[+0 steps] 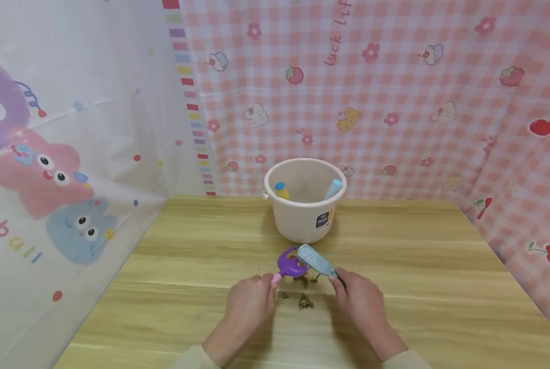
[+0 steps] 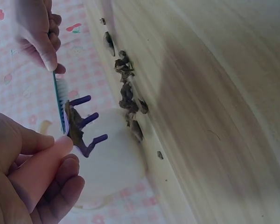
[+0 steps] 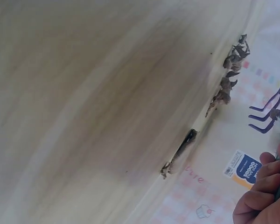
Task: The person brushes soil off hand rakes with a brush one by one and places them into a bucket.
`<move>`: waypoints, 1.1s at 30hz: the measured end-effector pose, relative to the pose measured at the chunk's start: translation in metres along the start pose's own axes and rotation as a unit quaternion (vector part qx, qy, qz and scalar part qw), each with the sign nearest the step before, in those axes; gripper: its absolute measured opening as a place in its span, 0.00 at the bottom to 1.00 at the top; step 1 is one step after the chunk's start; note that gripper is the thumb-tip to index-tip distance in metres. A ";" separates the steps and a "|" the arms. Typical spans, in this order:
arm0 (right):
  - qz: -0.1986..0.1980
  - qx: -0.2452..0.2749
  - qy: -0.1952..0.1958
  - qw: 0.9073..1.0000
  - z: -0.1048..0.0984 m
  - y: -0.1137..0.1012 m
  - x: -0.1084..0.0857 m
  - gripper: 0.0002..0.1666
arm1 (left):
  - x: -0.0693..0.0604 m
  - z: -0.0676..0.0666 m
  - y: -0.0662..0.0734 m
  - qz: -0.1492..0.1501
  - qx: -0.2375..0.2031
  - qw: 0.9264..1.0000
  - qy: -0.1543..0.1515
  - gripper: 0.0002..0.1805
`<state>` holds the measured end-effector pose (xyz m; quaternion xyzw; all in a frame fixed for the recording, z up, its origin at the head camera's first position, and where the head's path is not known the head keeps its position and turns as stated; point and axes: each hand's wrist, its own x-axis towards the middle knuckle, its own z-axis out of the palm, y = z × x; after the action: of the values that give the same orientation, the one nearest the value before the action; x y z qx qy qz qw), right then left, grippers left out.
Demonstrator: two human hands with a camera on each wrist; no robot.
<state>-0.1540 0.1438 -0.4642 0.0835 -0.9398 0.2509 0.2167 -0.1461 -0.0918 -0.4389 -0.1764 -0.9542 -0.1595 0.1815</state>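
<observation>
My left hand (image 1: 251, 302) grips the pink handle (image 2: 39, 172) of a small purple toy hand rake (image 1: 290, 264). Brown dry leaf bits lie on the rake's head, whose bent prongs (image 2: 91, 120) show in the left wrist view. In my right hand (image 1: 361, 298) is a light blue brush (image 1: 318, 260) with white bristles (image 2: 62, 91), held by its handle. The bristles are turned toward the rake and meet its head. Both tools are raised above the table. Below them, crumpled dry leaves (image 1: 304, 301) lie scattered on the wood.
A beige bucket (image 1: 298, 223) stands behind the tools, with a yellow-and-blue handle (image 1: 281, 190) and a light blue one (image 1: 334, 188) inside. The wood-grain table (image 1: 187, 256) ends at a pink checked cloth (image 1: 395, 77) behind and a white cartoon-print cloth (image 1: 109, 154) on the left.
</observation>
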 end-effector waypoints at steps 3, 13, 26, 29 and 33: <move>0.004 -0.005 0.004 1.000 0.001 0.003 0.002 0.08 | -0.001 0.001 0.000 0.002 0.003 1.000 0.007 0.07; 0.041 0.002 -0.024 0.999 0.002 0.012 0.005 0.04 | -0.003 0.001 0.000 0.007 -0.001 1.000 0.008 0.07; 0.042 -0.004 0.008 0.999 -0.007 0.010 0.003 0.06 | -0.004 -0.001 0.000 0.006 -0.009 1.000 -0.005 0.06; 0.010 0.010 0.019 1.000 -0.008 -0.001 0.002 0.05 | -0.002 -0.001 -0.001 0.006 -0.004 1.000 -0.002 0.08; -0.020 0.029 -0.004 0.999 -0.007 -0.015 -0.003 0.11 | 0.000 0.000 0.000 0.004 0.001 1.000 -0.001 0.09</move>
<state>-0.1448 0.1345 -0.4531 0.1093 -0.9311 0.2731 0.2158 -0.1458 -0.0925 -0.4388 -0.1799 -0.9539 -0.1576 0.1813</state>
